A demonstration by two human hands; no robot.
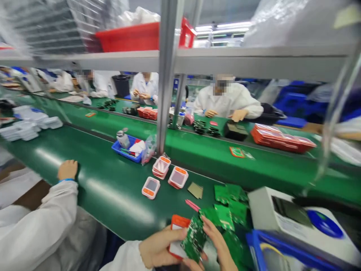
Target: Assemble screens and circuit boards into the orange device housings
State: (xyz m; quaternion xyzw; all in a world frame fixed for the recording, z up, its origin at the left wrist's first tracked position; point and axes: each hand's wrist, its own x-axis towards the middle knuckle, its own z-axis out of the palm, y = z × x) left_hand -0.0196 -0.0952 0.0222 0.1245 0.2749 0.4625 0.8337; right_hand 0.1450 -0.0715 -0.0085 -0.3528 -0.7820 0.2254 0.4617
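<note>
My left hand (158,249) is at the bottom centre, fingers wrapped round an orange-and-white plastic case (178,223). My right hand (218,241) is beside it, fingers closed on a green circuit board (194,238) that lies against the case. Just right of my hands is a heap of more green circuit boards (229,201) on the green belt (113,188). Three more orange-and-white cases (151,187) (161,166) (178,177) sit on the belt in front of me, with a pink strip (192,205) and a tan card (195,190) nearby.
A co-worker's white-sleeved arm and hand (67,170) rest on the belt at left. A blue tray (128,148) with a bottle stands by a metal post (166,75). A white machine (299,222) and a blue bin (270,252) are at right. People in white coats work opposite, with red trays (282,138).
</note>
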